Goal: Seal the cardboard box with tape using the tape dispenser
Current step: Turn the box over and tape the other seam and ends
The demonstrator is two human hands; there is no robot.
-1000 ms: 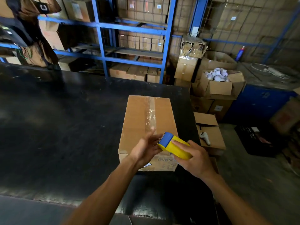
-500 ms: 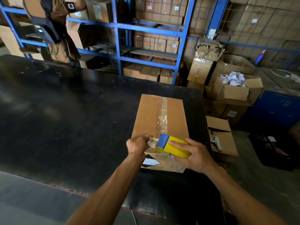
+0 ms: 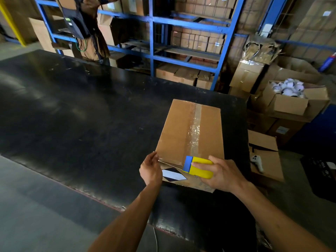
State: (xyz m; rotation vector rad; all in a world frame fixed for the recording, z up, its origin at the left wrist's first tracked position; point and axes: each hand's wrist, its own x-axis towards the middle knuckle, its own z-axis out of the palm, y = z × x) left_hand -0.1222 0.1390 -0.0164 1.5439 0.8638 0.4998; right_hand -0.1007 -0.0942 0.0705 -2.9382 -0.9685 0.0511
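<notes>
A closed cardboard box [image 3: 179, 131] lies on the black table [image 3: 81, 115], near its right edge. Clear tape [image 3: 195, 128] runs along the box's top seam. My right hand [image 3: 221, 174] grips the yellow and blue tape dispenser [image 3: 198, 167] at the box's near edge. A thin strip of tape [image 3: 170, 163] stretches from the dispenser leftward to my left hand [image 3: 151, 169], which pinches its end at the box's near left corner. A black and white diamond label [image 3: 173, 174] shows on the box's front face.
Blue metal shelving [image 3: 152, 39] with cartons stands behind the table. Open cardboard boxes [image 3: 289, 104] are stacked on the floor at the right, one with white items; a white controller [image 3: 257, 161] lies on another. A person [image 3: 85, 24] stands at the far left.
My left hand has moved left from the dispenser to the box's near left corner, drawing out a strip of tape. The dispenser stays at the box's near edge. The view has shifted.
</notes>
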